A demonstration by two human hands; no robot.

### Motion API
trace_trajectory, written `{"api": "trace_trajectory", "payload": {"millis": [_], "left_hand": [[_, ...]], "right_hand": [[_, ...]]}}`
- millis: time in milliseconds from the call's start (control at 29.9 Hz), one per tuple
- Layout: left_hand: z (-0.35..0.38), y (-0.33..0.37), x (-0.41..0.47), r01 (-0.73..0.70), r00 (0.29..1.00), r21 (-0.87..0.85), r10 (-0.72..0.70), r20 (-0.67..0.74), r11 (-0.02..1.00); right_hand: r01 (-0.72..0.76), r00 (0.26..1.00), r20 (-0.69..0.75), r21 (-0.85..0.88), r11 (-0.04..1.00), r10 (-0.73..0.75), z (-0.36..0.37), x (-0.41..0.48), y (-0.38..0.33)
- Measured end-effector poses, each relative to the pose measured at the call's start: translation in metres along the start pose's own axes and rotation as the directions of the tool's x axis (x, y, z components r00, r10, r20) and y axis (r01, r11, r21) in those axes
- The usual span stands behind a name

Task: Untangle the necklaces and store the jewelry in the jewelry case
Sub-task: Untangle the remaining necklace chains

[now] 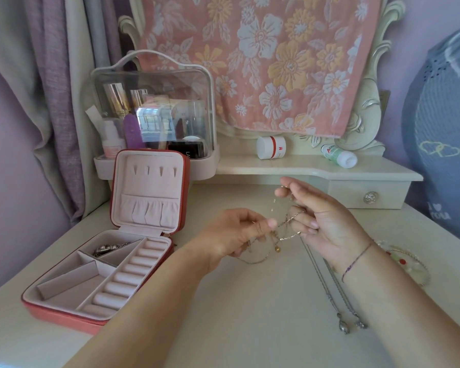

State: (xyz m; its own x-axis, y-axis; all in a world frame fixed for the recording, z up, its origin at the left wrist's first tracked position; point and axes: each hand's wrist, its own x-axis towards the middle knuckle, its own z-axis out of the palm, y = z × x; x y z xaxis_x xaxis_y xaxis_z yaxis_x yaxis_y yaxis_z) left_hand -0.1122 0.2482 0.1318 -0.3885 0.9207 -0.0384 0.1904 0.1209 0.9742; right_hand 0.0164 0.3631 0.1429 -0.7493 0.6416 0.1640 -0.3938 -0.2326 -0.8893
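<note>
A knot of thin tangled necklaces (283, 231) hangs between my hands above the table. My left hand (239, 235) pinches the chains at thumb and fingertips. My right hand (319, 221), palm toward me, pinches a fine strand up high and has chains looped over its curled fingers. Two silver chains with pendants (337, 296) trail from it down onto the table. The red jewelry case (69, 314) lies open at the left, lid upright, with a silver piece (106, 249) in a back compartment.
A clear cosmetics organiser (154, 115) stands behind the case. A white jar (271, 147) and a green bottle (339, 156) sit on the raised shelf, which has a small drawer (369, 197). A glass dish (406, 261) rests right of my right wrist.
</note>
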Motion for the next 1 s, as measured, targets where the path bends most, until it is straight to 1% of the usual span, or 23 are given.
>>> {"api": "trace_trajectory", "payload": {"millis": [67, 167, 301, 401, 535, 635, 735, 869, 1003], "left_hand": [[-0.0006, -0.0024, 0.0004, 0.005, 1.000, 0.034, -0.006, 0.020, 0.999], [-0.0014, -0.0056, 0.0014, 0.001, 1.000, 0.025, 0.000, -0.013, 1.000], [-0.0015, -0.0042, 0.0026, -0.048, 0.995, -0.031, 0.045, -0.092, 0.998], [-0.0011, -0.0028, 0.0033, -0.055, 0.992, -0.110, 0.042, -0.122, 0.992], [-0.0010, -0.0016, 0.0035, -0.037, 0.987, -0.140, 0.015, -0.159, 0.989], [-0.0011, -0.0012, 0.0021, -0.002, 0.989, -0.114, -0.015, -0.150, 0.994], [-0.0034, -0.0022, 0.0031, 0.016, 0.995, -0.182, -0.035, -0.098, 0.983], [-0.0051, -0.0019, 0.0054, 0.036, 0.998, -0.361, -0.054, -0.040, 0.932], [-0.0049, -0.0011, 0.0059, 0.039, 0.998, -0.385, -0.058, -0.038, 0.922]], "right_hand": [[0.008, 1.000, -0.007, -0.011, 1.000, -0.008, -0.0006, -0.0001, -0.0003], [0.014, 1.000, -0.014, -0.039, 0.999, -0.015, -0.0007, -0.0001, 0.0002], [0.030, 0.999, -0.007, -0.100, 0.995, -0.031, -0.0021, 0.0002, 0.0008], [0.014, 1.000, -0.009, -0.134, 0.991, -0.015, -0.0029, -0.0002, 0.0011], [0.007, 0.999, -0.042, -0.302, 0.953, -0.020, -0.0010, -0.0013, 0.0035], [0.030, 0.992, -0.094, -0.458, 0.888, -0.082, -0.0004, -0.0002, 0.0063], [0.052, 0.984, -0.104, -0.598, 0.800, -0.142, -0.0011, 0.0011, 0.0089], [0.089, 0.988, -0.025, -0.726, 0.682, -0.154, 0.0013, -0.0030, 0.0091], [0.129, 0.988, 0.045, -0.783, 0.609, -0.151, 0.0044, -0.0061, 0.0084]]}}
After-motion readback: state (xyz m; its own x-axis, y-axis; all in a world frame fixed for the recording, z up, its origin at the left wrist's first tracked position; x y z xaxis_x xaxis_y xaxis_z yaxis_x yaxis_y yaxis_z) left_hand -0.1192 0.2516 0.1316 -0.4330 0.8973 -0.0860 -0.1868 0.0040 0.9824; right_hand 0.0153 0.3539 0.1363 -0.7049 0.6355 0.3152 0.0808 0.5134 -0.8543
